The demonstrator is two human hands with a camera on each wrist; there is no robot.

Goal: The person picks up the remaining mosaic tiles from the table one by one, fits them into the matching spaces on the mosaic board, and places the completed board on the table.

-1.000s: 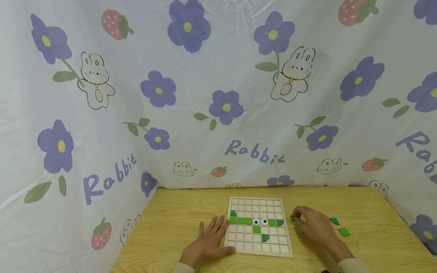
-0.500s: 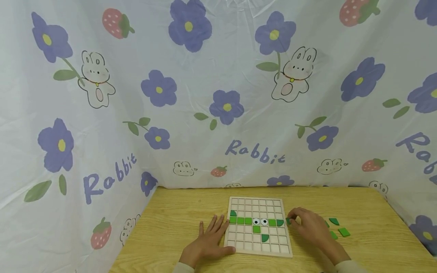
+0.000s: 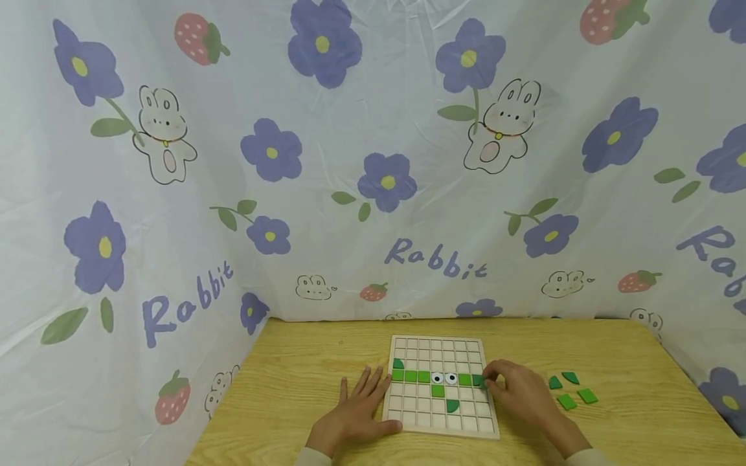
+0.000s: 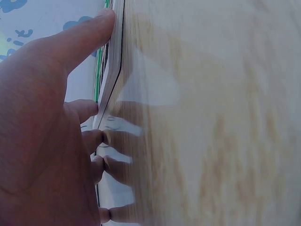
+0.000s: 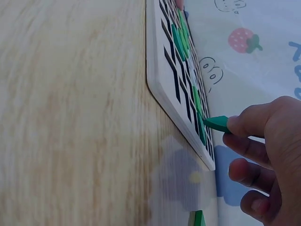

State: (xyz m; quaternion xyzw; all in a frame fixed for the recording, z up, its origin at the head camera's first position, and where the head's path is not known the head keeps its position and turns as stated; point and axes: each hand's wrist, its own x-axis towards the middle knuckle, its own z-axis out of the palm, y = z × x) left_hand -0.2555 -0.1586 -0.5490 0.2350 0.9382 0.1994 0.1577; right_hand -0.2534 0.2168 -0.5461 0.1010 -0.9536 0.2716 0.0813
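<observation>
A wooden grid board [image 3: 410,421] lies on the table, bearing a row of light green square tiles [image 3: 410,377] with two eye tiles [image 3: 444,378] among them. Dark green quarter-circle tiles sit in other cells, one of them [image 3: 452,406] near the front. My right hand [image 3: 521,393] pinches a dark green quarter-circle tile [image 5: 217,123] between thumb and finger, just over the board's right edge. Flat beside the left edge, my left hand [image 3: 357,414] rests with fingers spread, its thumb and fingertips at the board's rim [image 4: 114,61].
Right of my right hand, two dark green curved tiles [image 3: 570,377] and two light green squares [image 3: 588,395] lie loose on the wooden table [image 3: 635,427]. A white cloth [image 3: 350,285] printed with rabbits and flowers hangs behind and at the sides.
My right hand has moved left from the loose tiles to the board's right edge, carrying the dark green quarter-circle tile. More loose tiles show behind it. My left hand has stayed put.
</observation>
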